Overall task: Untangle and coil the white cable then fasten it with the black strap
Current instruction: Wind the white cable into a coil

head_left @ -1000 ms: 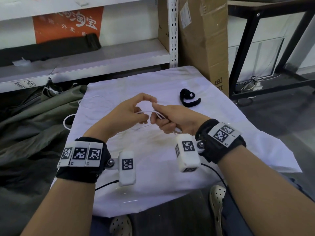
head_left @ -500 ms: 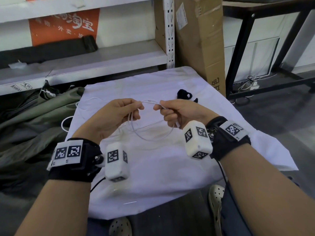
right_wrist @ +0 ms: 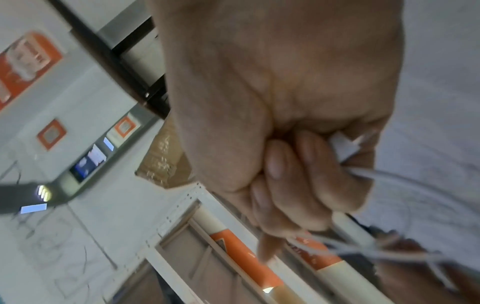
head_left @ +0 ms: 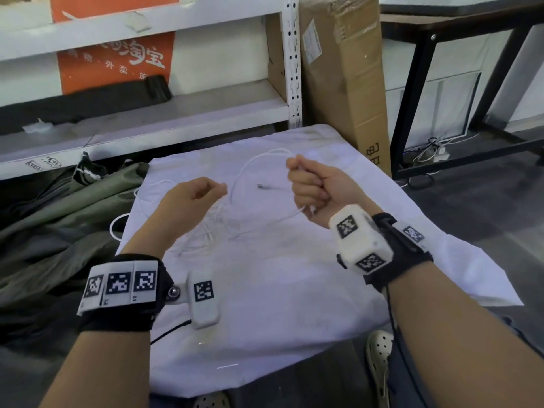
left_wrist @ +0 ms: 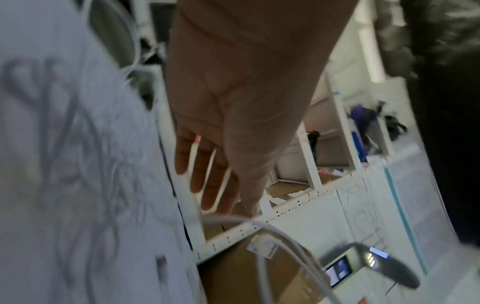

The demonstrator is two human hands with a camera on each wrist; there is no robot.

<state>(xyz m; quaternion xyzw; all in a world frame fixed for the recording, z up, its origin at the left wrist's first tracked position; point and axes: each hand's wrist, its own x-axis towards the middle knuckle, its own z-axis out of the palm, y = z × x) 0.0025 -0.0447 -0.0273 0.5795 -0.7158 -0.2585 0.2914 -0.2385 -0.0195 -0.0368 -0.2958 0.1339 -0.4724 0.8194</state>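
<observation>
Right hand (head_left: 312, 187) fisted around white cable (head_left: 253, 163), which arcs leftward into left hand (head_left: 191, 198), pinched between thumb and curled fingers

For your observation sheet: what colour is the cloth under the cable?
White; the cloth shows best in the head view.

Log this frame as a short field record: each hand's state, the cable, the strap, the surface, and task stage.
left hand: fingers curled, pinching strands of the white cable
right hand: fist closed round the white cable, raised above the cloth
white cable: arcs loosely between both hands; one plug end lies free on the cloth; not yet a neat coil
black strap: not visible in any view
surface: white cloth, wrinkled
surroundings: cardboard box and white shelf behind
task stage: coiling in progress, fastening not begun
</observation>
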